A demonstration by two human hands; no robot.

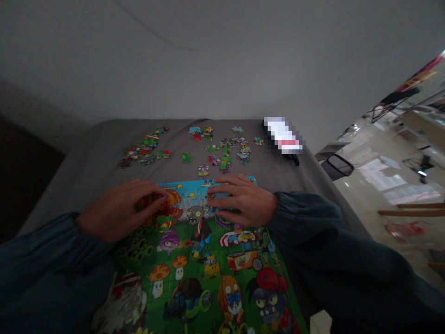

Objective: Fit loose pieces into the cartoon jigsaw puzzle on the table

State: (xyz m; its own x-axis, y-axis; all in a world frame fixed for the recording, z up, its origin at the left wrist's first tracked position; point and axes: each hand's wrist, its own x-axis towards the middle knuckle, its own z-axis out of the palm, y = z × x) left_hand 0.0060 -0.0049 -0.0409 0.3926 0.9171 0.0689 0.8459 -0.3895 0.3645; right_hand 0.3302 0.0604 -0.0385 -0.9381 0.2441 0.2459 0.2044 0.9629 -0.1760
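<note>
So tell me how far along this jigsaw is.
Most of the puzzle looks assembled, from the near edge up to the sky strip. The left hand and right hand press flat on its top rows. Loose pieces lie scattered on the grey table beyond, unplaced.

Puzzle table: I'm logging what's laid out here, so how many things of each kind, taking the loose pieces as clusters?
Assembled jigsaw puzzle: 1
Clusters of loose puzzle pieces: 2, a left cluster and a right cluster
Hands resting on the puzzle: 2, left hand and right hand
Blurred object: 1
Total: 6
</note>
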